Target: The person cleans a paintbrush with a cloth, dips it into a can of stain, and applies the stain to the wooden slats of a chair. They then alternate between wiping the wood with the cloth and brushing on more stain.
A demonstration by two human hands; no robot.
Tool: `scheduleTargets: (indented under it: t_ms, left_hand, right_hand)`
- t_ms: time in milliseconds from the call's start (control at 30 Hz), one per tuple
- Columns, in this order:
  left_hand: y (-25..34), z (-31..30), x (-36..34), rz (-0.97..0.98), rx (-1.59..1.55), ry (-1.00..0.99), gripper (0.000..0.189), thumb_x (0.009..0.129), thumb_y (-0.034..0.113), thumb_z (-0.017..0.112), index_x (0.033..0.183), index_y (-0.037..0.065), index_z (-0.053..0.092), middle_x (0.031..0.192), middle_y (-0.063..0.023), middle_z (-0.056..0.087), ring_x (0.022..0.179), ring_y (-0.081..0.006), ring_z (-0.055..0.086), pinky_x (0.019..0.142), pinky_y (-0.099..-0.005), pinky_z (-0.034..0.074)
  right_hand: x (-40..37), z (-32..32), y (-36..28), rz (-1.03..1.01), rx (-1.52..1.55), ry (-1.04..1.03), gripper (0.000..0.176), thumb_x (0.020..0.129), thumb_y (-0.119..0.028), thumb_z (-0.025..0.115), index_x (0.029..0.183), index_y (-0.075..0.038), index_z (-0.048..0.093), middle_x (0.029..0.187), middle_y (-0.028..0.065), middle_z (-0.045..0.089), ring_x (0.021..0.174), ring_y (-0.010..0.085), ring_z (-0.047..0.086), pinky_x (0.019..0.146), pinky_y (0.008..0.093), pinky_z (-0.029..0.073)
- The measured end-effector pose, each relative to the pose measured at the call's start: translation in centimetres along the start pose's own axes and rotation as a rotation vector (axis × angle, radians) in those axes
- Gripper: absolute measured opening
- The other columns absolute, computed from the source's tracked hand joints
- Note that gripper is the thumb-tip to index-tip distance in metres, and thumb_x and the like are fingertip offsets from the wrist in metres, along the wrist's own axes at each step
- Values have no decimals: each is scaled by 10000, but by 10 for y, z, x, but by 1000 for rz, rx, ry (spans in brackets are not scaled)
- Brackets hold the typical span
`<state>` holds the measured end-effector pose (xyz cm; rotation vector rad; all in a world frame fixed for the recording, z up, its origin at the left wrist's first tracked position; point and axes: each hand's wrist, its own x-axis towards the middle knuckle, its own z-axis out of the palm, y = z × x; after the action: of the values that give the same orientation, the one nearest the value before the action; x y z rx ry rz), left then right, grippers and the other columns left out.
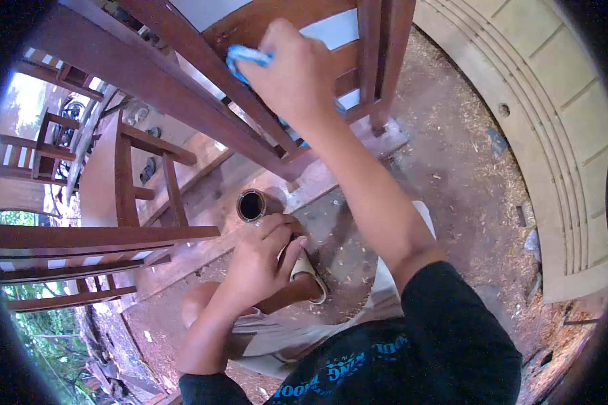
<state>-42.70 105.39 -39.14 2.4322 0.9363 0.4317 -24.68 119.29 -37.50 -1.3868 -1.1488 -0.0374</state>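
Observation:
My right hand [294,74] grips a crumpled blue and white cloth [250,57] against the reddish-brown slatted wooden frame [250,23], which looks like part of a chair. Below it, my left hand [260,260] is closed, its fingers curled and the thumb bent toward them. A dark spot shows between thumb and fingers, but I cannot make out what it is. Just beyond the left knuckles, a round open tin [252,206] holds dark liquid; its lower part is hidden by the hand.
More brown wooden chair frames [125,169] stand on the left. A large pale curved wooden panel [554,135] lies along the right. Sawdust and shavings litter the floor [452,182]. My sandalled foot [311,280] is beside the left hand. Greenery shows at the lower left.

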Motion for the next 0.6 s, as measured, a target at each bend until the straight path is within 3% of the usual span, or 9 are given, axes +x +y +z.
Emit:
scheduleTargets:
  t_ms: [133, 233, 333, 433, 533, 600]
  left_hand:
    - [-5, 4, 0, 4, -15, 19, 123, 851, 97, 659, 877, -20, 633, 971, -164, 622, 841, -361, 636, 722, -416, 520]
    - [-8, 4, 2, -7, -5, 31, 133, 855, 102, 658, 882, -26, 635, 973, -174, 616, 838, -363, 638, 722, -420, 521]
    - [-5, 4, 7, -29, -18, 63, 139, 858, 105, 656, 891, -30, 640, 972, -185, 608, 846, -366, 633, 733, -425, 516]
    - [2, 8, 14, -8, 0, 98, 139, 866, 105, 648, 911, -27, 646, 980, -194, 602, 865, -366, 623, 753, -429, 507]
    - [-4, 13, 15, -20, -101, 98, 138, 875, 102, 635, 932, -23, 650, 1004, -198, 596, 888, -369, 613, 780, -431, 497]
    - [-5, 12, 15, -55, -183, 76, 139, 882, 100, 625, 938, -25, 649, 1023, -198, 595, 901, -373, 609, 797, -428, 493]
  right_hand:
    - [-35, -45, 30, 74, 5, -153, 231, 713, -192, 731, 752, -11, 592, 745, 169, 646, 722, 387, 631, 659, 448, 497]
    - [-58, -69, 42, -19, -52, -224, 182, 721, -133, 703, 740, 10, 591, 853, 170, 648, 808, 346, 630, 715, 401, 496]
    - [-91, -77, 37, 81, 47, -394, 124, 722, -92, 681, 751, 12, 619, 935, 155, 641, 882, 294, 629, 773, 359, 488]
    - [-113, -87, 27, 294, 428, -710, 102, 762, -68, 637, 784, 30, 652, 998, 123, 668, 938, 245, 636, 825, 344, 475]
    - [-112, -103, 26, 473, 794, -936, 148, 819, -73, 609, 869, 53, 669, 1137, 146, 646, 1068, 276, 611, 929, 361, 451]
    - [-116, -107, 24, 653, 1146, -804, 227, 848, -124, 636, 998, 46, 650, 1148, 129, 647, 1070, 233, 601, 945, 342, 441]
